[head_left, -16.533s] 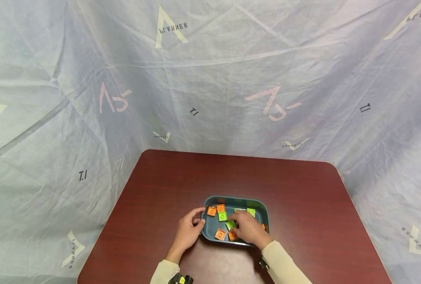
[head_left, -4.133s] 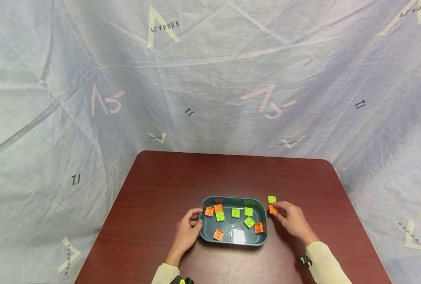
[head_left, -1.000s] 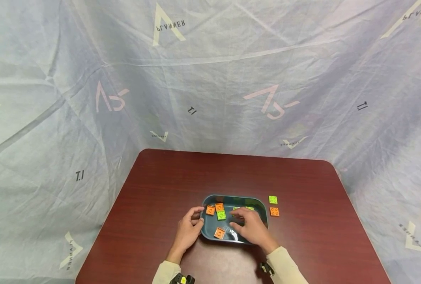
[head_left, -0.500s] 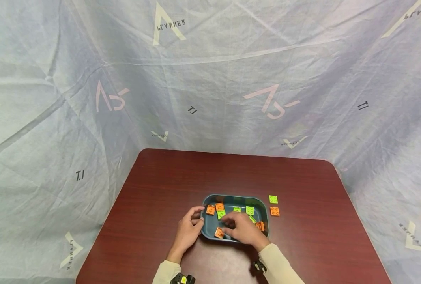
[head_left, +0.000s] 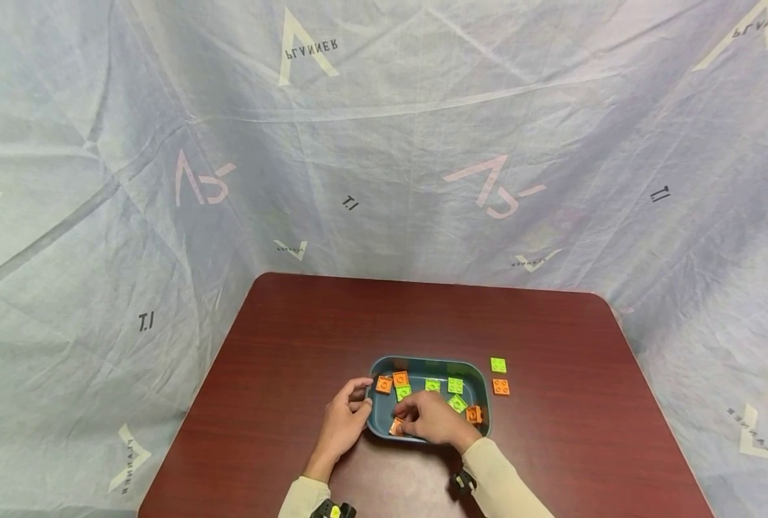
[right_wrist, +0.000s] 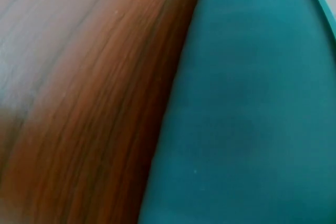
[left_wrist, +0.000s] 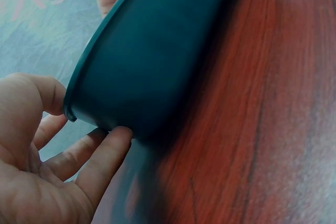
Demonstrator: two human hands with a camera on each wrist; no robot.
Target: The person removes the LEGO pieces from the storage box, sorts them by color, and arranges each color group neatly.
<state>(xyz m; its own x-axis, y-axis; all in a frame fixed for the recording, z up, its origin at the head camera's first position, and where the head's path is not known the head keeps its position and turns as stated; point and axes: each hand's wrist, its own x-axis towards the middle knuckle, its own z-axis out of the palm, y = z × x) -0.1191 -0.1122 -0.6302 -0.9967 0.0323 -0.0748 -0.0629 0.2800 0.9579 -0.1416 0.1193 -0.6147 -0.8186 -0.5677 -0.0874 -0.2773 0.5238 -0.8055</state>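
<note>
A dark teal tray [head_left: 425,440] stands on the table with several green and orange square toy building bricks in it. My left hand [head_left: 345,419] holds the tray's left end; in the left wrist view, fingertips [left_wrist: 122,134] press its outer wall, with another finger at the rim. My right hand [head_left: 434,419] reaches over the near rim and pinches an orange brick [head_left: 396,427] near the front left, partly hidden by thumb and fingers. The right wrist view shows only the tray's outer wall [right_wrist: 241,108] and wood.
On the table [head_left: 306,324], right of the tray, a green brick [head_left: 498,365] lies behind an orange brick [head_left: 501,387], studs up. Inside the tray are other bricks, including a green brick [head_left: 455,385] and an orange brick [head_left: 384,384]. A grey printed cloth [head_left: 396,180] hangs behind.
Since the oldest frame, a green and an orange brick have been set on the table at right. Lately my right hand moved left inside the tray and took hold of the front orange brick.
</note>
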